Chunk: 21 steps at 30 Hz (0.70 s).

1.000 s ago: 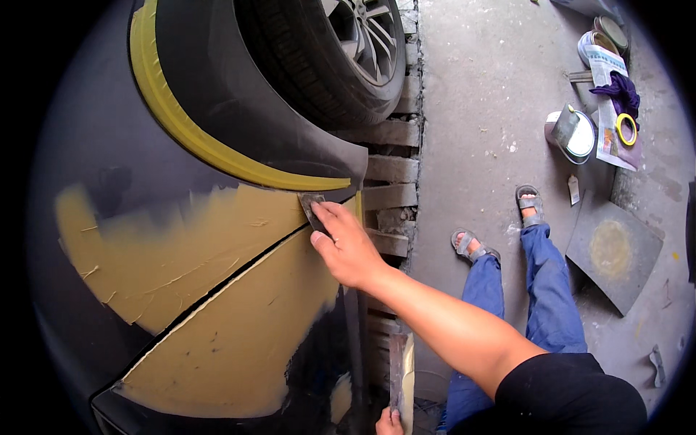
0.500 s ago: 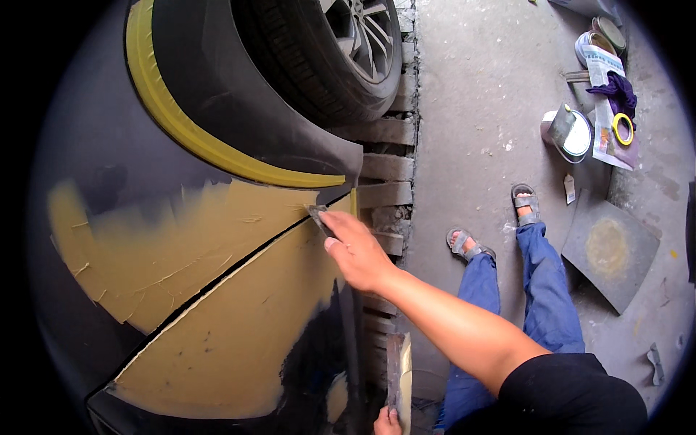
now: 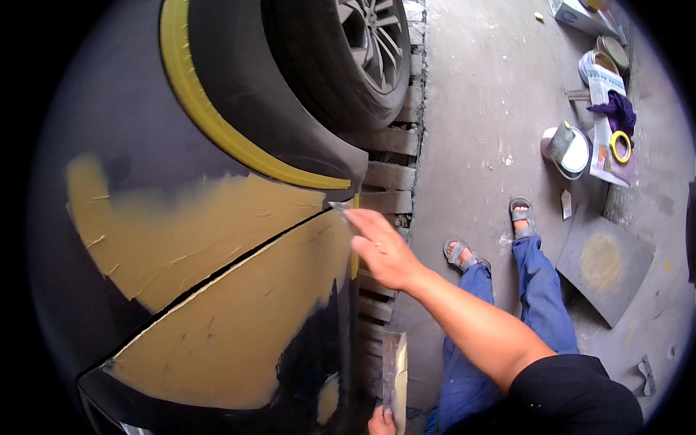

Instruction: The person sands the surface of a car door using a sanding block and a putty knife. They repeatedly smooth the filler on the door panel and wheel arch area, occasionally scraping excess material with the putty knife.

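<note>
My right hand [image 3: 388, 250] is closed on a small thin putty spreader [image 3: 338, 208], mostly covered by the fingers. It is at the right end of the dark seam between two car body panels, just under a yellow masking tape strip [image 3: 206, 119]. Tan body filler [image 3: 210, 326] coats both panels, with ridges and a few dark specks. At the bottom, my left hand [image 3: 382, 422], partly cut off by the frame, grips the lower end of a narrow-looking mixing board [image 3: 394, 366] that carries a smear of pale filler.
A car wheel [image 3: 370, 65] stands beyond the tape. Slatted grating [image 3: 391, 174] runs beside the car. On the floor to the right are an open can [image 3: 573, 152] with a wide blade on it, a tape roll [image 3: 620, 146], a purple cloth [image 3: 616, 109] and a grey square sheet [image 3: 605, 268].
My right hand with the spreader has moved slightly right, to the panel's edge. The view has shifted a little. My left hand still holds the board.
</note>
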Each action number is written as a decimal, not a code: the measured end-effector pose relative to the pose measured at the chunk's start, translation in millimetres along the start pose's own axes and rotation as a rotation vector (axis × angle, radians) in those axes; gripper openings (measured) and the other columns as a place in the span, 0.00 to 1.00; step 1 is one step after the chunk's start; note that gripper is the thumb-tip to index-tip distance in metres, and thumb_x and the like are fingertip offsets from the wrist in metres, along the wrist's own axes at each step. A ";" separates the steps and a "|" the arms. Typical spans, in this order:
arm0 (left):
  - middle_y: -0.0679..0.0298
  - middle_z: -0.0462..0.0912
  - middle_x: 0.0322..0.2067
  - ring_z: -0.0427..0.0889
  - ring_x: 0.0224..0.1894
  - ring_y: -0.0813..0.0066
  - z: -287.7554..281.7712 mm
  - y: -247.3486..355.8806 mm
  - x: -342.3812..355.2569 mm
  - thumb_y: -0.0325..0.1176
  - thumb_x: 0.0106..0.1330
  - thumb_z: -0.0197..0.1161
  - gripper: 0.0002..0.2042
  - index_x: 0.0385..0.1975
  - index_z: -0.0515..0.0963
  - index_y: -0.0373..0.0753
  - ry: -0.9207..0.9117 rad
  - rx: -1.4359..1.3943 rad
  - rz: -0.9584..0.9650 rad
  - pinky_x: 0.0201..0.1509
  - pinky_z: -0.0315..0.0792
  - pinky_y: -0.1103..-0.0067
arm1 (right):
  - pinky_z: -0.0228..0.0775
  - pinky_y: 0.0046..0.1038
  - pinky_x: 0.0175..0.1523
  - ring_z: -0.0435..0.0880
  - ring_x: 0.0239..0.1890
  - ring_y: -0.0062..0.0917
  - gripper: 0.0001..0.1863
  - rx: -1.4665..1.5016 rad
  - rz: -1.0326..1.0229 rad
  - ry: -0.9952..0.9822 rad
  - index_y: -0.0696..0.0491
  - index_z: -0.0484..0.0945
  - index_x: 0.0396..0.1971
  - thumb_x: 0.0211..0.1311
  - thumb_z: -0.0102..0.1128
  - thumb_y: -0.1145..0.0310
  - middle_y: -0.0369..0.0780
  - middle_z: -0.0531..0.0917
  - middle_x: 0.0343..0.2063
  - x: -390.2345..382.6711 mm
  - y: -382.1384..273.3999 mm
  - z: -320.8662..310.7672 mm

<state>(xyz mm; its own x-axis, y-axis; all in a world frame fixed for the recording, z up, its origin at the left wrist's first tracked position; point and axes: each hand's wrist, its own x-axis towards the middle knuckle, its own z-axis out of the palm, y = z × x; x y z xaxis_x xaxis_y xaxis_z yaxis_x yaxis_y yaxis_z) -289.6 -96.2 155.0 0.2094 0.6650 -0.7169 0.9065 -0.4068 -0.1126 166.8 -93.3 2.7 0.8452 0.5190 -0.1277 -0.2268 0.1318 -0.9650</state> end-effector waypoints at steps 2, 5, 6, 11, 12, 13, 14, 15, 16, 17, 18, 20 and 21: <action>0.46 0.84 0.33 0.85 0.39 0.43 2.2 6.0 5.3 0.38 0.70 0.58 0.13 0.46 0.79 0.38 0.043 -0.070 0.067 0.42 0.77 0.61 | 0.57 0.35 0.71 0.68 0.67 0.41 0.26 0.025 -0.012 -0.062 0.59 0.68 0.65 0.70 0.49 0.65 0.49 0.70 0.63 -9.6 -8.0 -27.3; 0.43 0.83 0.35 0.84 0.41 0.43 -5.0 34.2 23.6 0.40 0.70 0.58 0.13 0.47 0.79 0.38 0.031 -0.083 0.092 0.43 0.77 0.62 | 0.56 0.35 0.72 0.67 0.67 0.40 0.25 -0.011 -0.015 -0.190 0.59 0.67 0.65 0.72 0.48 0.64 0.49 0.70 0.63 -29.5 -19.5 -75.6; 0.45 0.84 0.35 0.85 0.40 0.48 -2.5 37.8 36.2 0.40 0.70 0.59 0.13 0.47 0.79 0.38 0.040 -0.130 0.175 0.43 0.77 0.64 | 0.56 0.35 0.72 0.67 0.67 0.40 0.25 -0.044 0.002 -0.220 0.59 0.67 0.65 0.73 0.48 0.64 0.49 0.70 0.63 -37.7 -23.3 -91.5; 0.54 0.86 0.43 0.83 0.46 0.69 27.2 87.5 96.7 0.36 0.72 0.59 0.16 0.52 0.76 0.32 -0.245 -0.620 0.193 0.52 0.74 0.74 | 0.63 0.36 0.68 0.72 0.64 0.43 0.26 -0.331 -0.100 -0.304 0.59 0.70 0.63 0.66 0.58 0.70 0.50 0.72 0.61 -79.1 -59.5 -159.9; 0.57 0.85 0.45 0.83 0.48 0.71 19.9 123.9 98.7 0.35 0.73 0.58 0.16 0.54 0.75 0.32 -0.319 -0.796 0.167 0.53 0.73 0.76 | 0.64 0.37 0.67 0.73 0.63 0.44 0.27 -0.394 -0.110 -0.318 0.59 0.71 0.62 0.64 0.61 0.71 0.50 0.73 0.61 -89.0 -65.9 -171.6; 0.59 0.84 0.47 0.82 0.49 0.73 6.4 165.3 98.9 0.33 0.74 0.56 0.16 0.56 0.74 0.32 -0.392 -0.965 0.142 0.55 0.73 0.77 | 0.66 0.37 0.66 0.74 0.62 0.44 0.28 -0.450 -0.122 -0.327 0.59 0.72 0.62 0.62 0.63 0.71 0.50 0.73 0.61 -99.6 -71.9 -181.3; 0.61 0.83 0.48 0.81 0.49 0.74 6.0 192.2 99.8 0.32 0.74 0.56 0.15 0.56 0.74 0.33 -0.446 -1.089 0.123 0.56 0.73 0.77 | 0.67 0.38 0.66 0.74 0.62 0.45 0.29 -0.486 -0.153 -0.351 0.58 0.72 0.61 0.59 0.66 0.71 0.50 0.73 0.60 -109.4 -76.9 -189.0; 0.62 0.82 0.48 0.80 0.49 0.75 8.6 216.4 99.2 0.30 0.74 0.55 0.14 0.56 0.73 0.34 -0.504 -1.214 0.104 0.57 0.73 0.77 | 0.68 0.39 0.65 0.75 0.61 0.45 0.30 -0.523 -0.182 -0.377 0.58 0.73 0.61 0.57 0.69 0.71 0.50 0.74 0.60 -118.8 -81.6 -195.9; 0.63 0.81 0.49 0.80 0.50 0.77 9.5 240.2 98.0 0.28 0.74 0.55 0.14 0.57 0.73 0.35 -0.564 -1.334 0.086 0.58 0.73 0.77 | 0.69 0.40 0.65 0.76 0.60 0.46 0.29 -0.536 -0.207 -0.408 0.56 0.76 0.59 0.55 0.71 0.70 0.51 0.74 0.59 -127.2 -87.8 -201.7; 0.62 0.82 0.50 0.80 0.51 0.75 6.1 265.2 92.8 0.29 0.74 0.54 0.13 0.56 0.72 0.36 -0.638 -1.436 0.134 0.59 0.73 0.75 | 0.71 0.41 0.64 0.76 0.60 0.47 0.29 -0.568 -0.235 -0.445 0.55 0.77 0.57 0.53 0.73 0.70 0.51 0.74 0.59 -134.5 -92.7 -207.6; 0.61 0.81 0.51 0.81 0.51 0.74 8.8 284.2 87.8 0.29 0.74 0.53 0.13 0.56 0.73 0.36 -0.665 -1.518 0.153 0.59 0.74 0.74 | 0.72 0.41 0.63 0.76 0.60 0.48 0.29 -0.566 -0.272 -0.479 0.53 0.78 0.56 0.52 0.74 0.69 0.51 0.74 0.59 -141.5 -97.8 -212.7; 0.59 0.81 0.51 0.81 0.51 0.72 15.3 312.5 81.4 0.29 0.75 0.52 0.13 0.55 0.73 0.36 -0.702 -1.655 0.189 0.59 0.75 0.73 | 0.71 0.43 0.64 0.75 0.61 0.50 0.30 -0.563 -0.328 -0.547 0.50 0.79 0.56 0.49 0.76 0.69 0.51 0.74 0.58 -153.8 -102.7 -222.1; 0.59 0.81 0.51 0.81 0.51 0.71 19.4 322.9 78.2 0.29 0.75 0.52 0.13 0.55 0.72 0.36 -0.715 -1.712 0.199 0.58 0.75 0.72 | 0.70 0.44 0.65 0.75 0.62 0.51 0.31 -0.565 -0.339 -0.582 0.50 0.79 0.56 0.48 0.77 0.69 0.51 0.74 0.59 -161.2 -102.9 -227.4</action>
<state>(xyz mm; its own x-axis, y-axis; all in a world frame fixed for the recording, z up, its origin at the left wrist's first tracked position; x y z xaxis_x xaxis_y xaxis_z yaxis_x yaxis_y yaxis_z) 12.3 -187.8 49.2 0.5826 0.1524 -0.7983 0.3232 0.8578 0.3996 164.0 -382.6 70.6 0.4081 0.8961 0.1745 0.3957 -0.0013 -0.9184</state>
